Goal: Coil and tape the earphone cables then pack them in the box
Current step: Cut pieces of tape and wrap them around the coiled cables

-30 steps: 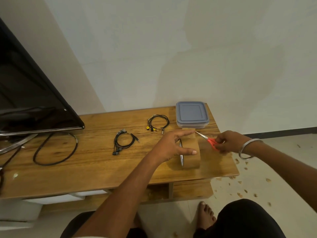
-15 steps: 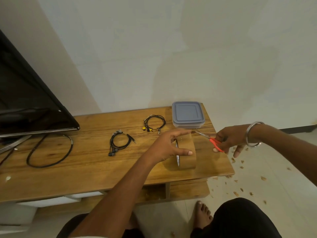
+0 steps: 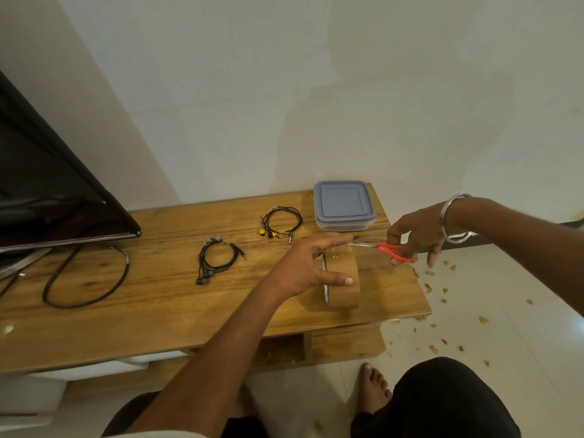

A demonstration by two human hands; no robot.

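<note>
Head view — two earphone coils (image 3: 218,260) (image 3: 281,221), one box (image 3: 344,205); left hand (image 3: 303,267) grips tape (image 3: 343,284), right hand (image 3: 414,232) seemingly scissors (image 3: 387,248).

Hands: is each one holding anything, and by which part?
The right hand holds the scissors by their red handles. The left hand grips the roll of brown tape across its rim, thumb near, fingers over the top.

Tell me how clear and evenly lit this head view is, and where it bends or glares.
Head view: soft, dim indoor light with faint shadows on the wall; wide-angle lens bows the table edge and tilts the TV, whose screen carries dull reflections; the scissors and tape roll look sharp, with slight glare on the floor tiles at right.
</note>
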